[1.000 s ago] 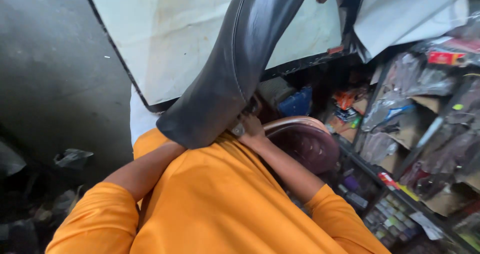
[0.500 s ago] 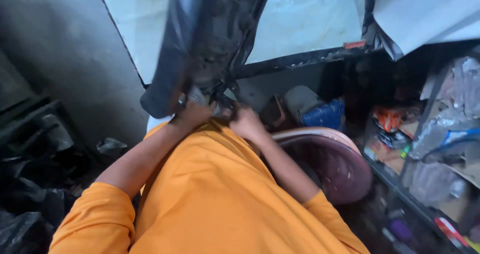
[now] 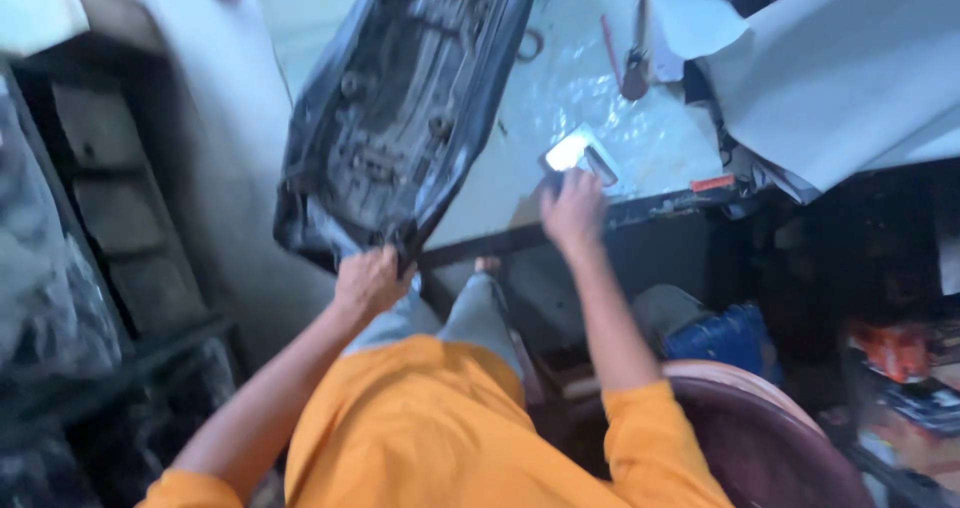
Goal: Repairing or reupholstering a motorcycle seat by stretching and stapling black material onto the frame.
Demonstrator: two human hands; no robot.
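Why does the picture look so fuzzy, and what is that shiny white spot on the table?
In the head view, everything is smeared by motion blur, the shelves at the left most of all; the table shines with glare from its glossy cover; the bright spot is a small shiny tool at the right hand; the left hand grips the dark seat; under the table it is deep shadow.

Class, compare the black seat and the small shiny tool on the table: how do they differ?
The seat is large, black and overhangs the table edge; the tool is small, shiny and lies fully on it. The left hand grips the seat's end; the right hand only reaches the tool. Both rest on the table.
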